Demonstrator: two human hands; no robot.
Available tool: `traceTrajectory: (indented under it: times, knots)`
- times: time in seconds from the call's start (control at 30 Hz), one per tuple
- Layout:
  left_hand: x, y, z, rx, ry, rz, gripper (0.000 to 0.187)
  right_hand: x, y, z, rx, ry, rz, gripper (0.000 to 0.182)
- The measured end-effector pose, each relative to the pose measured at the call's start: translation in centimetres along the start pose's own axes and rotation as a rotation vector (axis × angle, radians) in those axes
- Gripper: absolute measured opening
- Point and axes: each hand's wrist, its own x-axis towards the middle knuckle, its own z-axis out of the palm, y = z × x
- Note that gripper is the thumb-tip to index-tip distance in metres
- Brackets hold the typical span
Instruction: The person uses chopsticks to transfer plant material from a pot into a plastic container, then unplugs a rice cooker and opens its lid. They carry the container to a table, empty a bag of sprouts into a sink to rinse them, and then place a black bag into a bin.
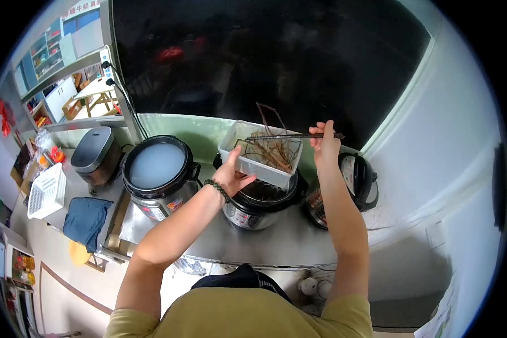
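The stringy brown roots [276,153] sit in a clear box [260,169], in the upper middle of the frame. The person's left hand [230,178] has its grip closed on the near side of the box, over the middle pot [249,217] on the shiny desk [214,245]. The right hand [324,147] has its grip shut around dark chopsticks [290,136], tips at the roots. It's best to hold the box steady and low, and move the sticks gently, because loose roots could poke out and fall.

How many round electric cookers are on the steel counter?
3: the left cooker; the middle cooker, partly hidden beneath the plastic tub; and the right cooker, partly hidden behind the right forearm.
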Motion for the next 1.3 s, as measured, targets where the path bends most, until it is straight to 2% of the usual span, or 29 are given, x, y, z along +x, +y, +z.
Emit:
traceTrajectory:
  times: [0.13,0.2,0.27,0.33,0.37,0.47,0.63,0.67,0.7,0.73,0.8,0.83,0.87,0.93,1.03,1.07,1.13,1.3]
  knots:
    - [-0.5,-0.2,0.3,0.075,0.077,-0.051,0.075,-1.4,0.2,1.6,-0.194,-0.145,0.062,0.035]
    - [-0.4,-0.7,0.3,0.105,0.054,-0.077,0.078,-1.5,-0.2,2.8,-0.398,-0.357,0.018,0.037]
    - [0.0,-0.9,-0.4,0.086,0.062,-0.118,0.08,-1.2,-1.5,3.5,-0.465,-0.695,0.07,0.037]
    - [0.3,-1.2,-1.5,0.007,0.097,-0.119,0.081,-1.4,-3.7,4.6,-0.617,-0.808,0.046,0.036]
    - [0.5,-1.3,-2.0,-0.011,0.096,-0.067,0.087,-1.5,-5.2,5.1,-0.658,-0.794,0.03,0.036]
    - [0.7,-1.2,-3.0,-0.022,0.154,-0.014,0.086,-1.8,-8.8,6.1,-0.723,-0.735,-0.067,0.036]
    - [0.3,-0.8,-4.5,-0.084,0.176,0.029,0.08,-0.7,-12.4,3.9,-0.494,-0.541,-0.243,0.04]
    - [0.1,-0.7,-5.3,-0.096,0.115,0.067,0.081,-0.4,-12.7,2.9,-0.485,-0.496,-0.275,0.041]
    - [-0.5,-0.7,-6.3,-0.119,0.158,0.089,0.08,0.2,-12.4,1.8,-0.524,-0.487,-0.277,0.04]
    - [-1.3,-0.4,-7.1,-0.138,0.2,0.111,0.08,0.8,-11.5,0.6,-0.561,-0.475,-0.28,0.039]
    - [-3.7,0.4,-8.8,-0.141,0.234,0.135,0.086,1.3,-8.4,-1.9,-0.722,-0.663,-0.159,0.037]
    - [-5.3,0.8,-9.2,-0.163,0.259,0.138,0.086,1.4,-6.4,-2.6,-0.895,-0.717,0.006,0.035]
    - [-6.9,1.2,-9.6,-0.187,0.284,0.145,0.086,1.5,-3.8,-3.7,-0.935,-0.805,0.155,0.035]
    - [-9.7,1.4,-11.5,-0.168,0.31,0.175,0.092,0.3,0.8,-4.4,-0.979,-0.905,0.434,0.037]
    - [-13.1,0.6,-14.3,-0.141,0.401,0.192,0.104,-0.1,8.0,-5.3,-0.905,-0.956,0.597,0.039]
    - [-14.2,0.0,-15.0,-0.122,0.438,0.192,0.108,0.0,9.8,-5.2,-0.87,-0.941,0.626,0.037]
    - [-16.0,-1.3,-14.9,-0.166,0.556,0.187,0.103,0.3,12.6,-5.0,-0.835,-0.88,0.525,0.036]
    - [-17.8,-5.4,-15.8,-0.203,0.568,0.138,0.093,3.7,18.5,-4.1,-0.661,-0.634,0.331,0.037]
